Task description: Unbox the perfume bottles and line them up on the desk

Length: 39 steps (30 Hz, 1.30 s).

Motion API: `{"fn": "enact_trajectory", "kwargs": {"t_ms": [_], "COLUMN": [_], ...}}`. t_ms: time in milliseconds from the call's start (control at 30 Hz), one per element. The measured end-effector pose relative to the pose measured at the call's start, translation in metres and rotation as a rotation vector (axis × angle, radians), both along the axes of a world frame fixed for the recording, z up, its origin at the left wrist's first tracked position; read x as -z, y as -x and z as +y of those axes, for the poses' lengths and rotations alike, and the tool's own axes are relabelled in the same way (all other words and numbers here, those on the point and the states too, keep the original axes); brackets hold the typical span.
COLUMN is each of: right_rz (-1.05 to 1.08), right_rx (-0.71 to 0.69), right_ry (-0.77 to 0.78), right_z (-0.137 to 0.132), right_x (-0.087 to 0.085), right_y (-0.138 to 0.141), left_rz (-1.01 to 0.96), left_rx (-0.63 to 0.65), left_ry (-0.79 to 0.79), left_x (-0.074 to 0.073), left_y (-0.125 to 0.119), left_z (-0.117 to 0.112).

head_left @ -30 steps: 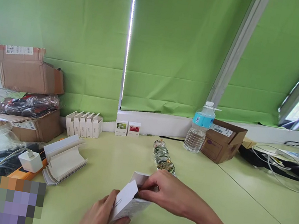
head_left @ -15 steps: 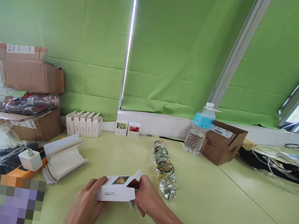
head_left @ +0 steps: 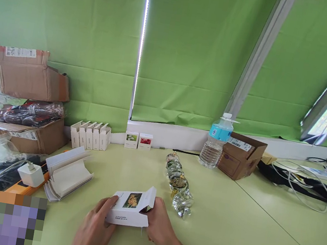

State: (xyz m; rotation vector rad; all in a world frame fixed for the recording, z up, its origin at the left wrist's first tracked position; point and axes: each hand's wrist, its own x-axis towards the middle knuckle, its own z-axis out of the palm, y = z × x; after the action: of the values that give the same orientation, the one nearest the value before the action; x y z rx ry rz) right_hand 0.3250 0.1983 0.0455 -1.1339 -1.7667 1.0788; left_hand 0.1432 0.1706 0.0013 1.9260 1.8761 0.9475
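Note:
A small white carton (head_left: 128, 218) with a picture of yellowish flowers on its top lies tilted between my hands, just above or on the table. My left hand (head_left: 96, 222) grips its left end, thumb and fingers closed around it. At the right end, where a flap stands up over a dark opening, my right hand (head_left: 161, 224) is closed against the carton's edge; its fingertips are hidden behind the flaps. Beyond my right hand lies a row of shiny silver wrapped packets (head_left: 178, 183). Two finished-looking small cartons (head_left: 131, 140) stand upright by the wall.
Several open white cartons (head_left: 89, 136) stand in a row at the back left. Flattened white cartons (head_left: 68, 177) lie stacked nearer, beside a white charger (head_left: 31, 175). Brown boxes (head_left: 29, 79) are piled left. A water bottle (head_left: 214, 145) and brown box (head_left: 238, 162) stand back right.
The carton has turned so that its pictured top shows more fully. My right hand's fingers have shifted at the open end, and the lower side flap has swung out of sight.

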Motion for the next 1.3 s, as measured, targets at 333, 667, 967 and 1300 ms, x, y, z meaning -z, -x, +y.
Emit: {"fn": "enact_trajectory", "kwargs": {"t_ms": [333, 667, 967, 1300], "right_rz": [0.056, -0.277, -0.282, -0.428], "right_rx": [-0.056, 0.124, 0.124, 0.145], "right_ry": [-0.125, -0.235, -0.247, -0.338], "right_z": [0.005, 0.008, -0.004, -0.011], "right_x": [-0.003, -0.021, -0.027, -0.036], "right_y": [0.001, 0.000, 0.006, 0.014], "left_rz": [0.155, 0.319, 0.338, 0.378], "left_rx": [0.068, -0.016, 0.194, 0.307], "left_ry": [0.035, -0.041, -0.423, -0.634], "left_x": [-0.009, -0.019, -0.010, -0.018], "left_y": [0.002, 0.013, 0.001, 0.001], "left_z": [0.001, 0.009, 0.007, 0.009]}}
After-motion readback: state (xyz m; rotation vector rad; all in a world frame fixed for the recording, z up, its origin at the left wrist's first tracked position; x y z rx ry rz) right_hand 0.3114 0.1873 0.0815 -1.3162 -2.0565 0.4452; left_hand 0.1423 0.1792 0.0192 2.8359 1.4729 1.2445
